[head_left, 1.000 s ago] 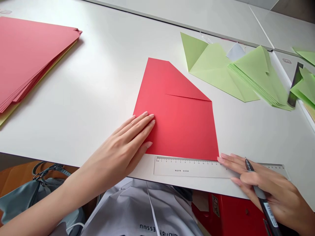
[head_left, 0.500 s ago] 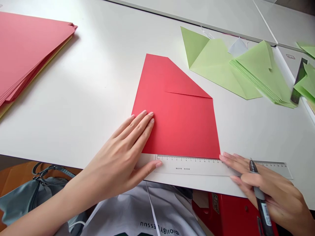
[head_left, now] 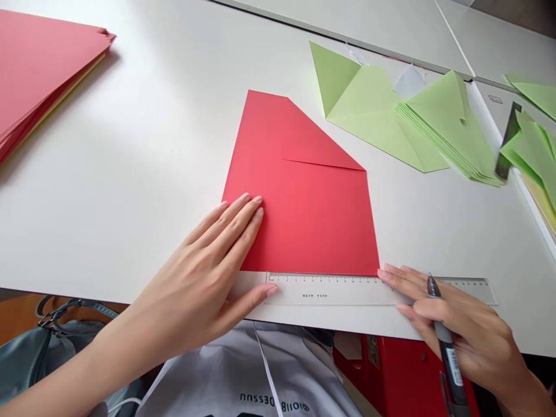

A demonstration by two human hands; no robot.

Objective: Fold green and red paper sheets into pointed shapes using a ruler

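A sheet of red paper (head_left: 313, 220) lies on the white table, its upper right corner folded over into a flap. Along its lower edge runs a clear plastic ruler (head_left: 339, 292), scale side against the paper. My left hand (head_left: 212, 266) lies flat with fingers stretched over the paper's left side, its thumb on the ruler's left end. At the paper's lower right corner, my right hand (head_left: 460, 324) presses its fingertips on the ruler. A black and grey pen (head_left: 447, 347) is held between this hand's fingers, its tip pointing up and away.
A stack of red paper (head_left: 39, 69) lies at the far left. Folded green sheets (head_left: 452, 127) and an open creased green sheet (head_left: 373, 110) lie at the back right, near a dark ruler (head_left: 507, 142). A grey bag (head_left: 61, 347) sits below the table's front edge.
The whole view has shifted slightly, so everything appears a little further left. Both hands keep their places on the paper and ruler, and the pen stays in my right hand.
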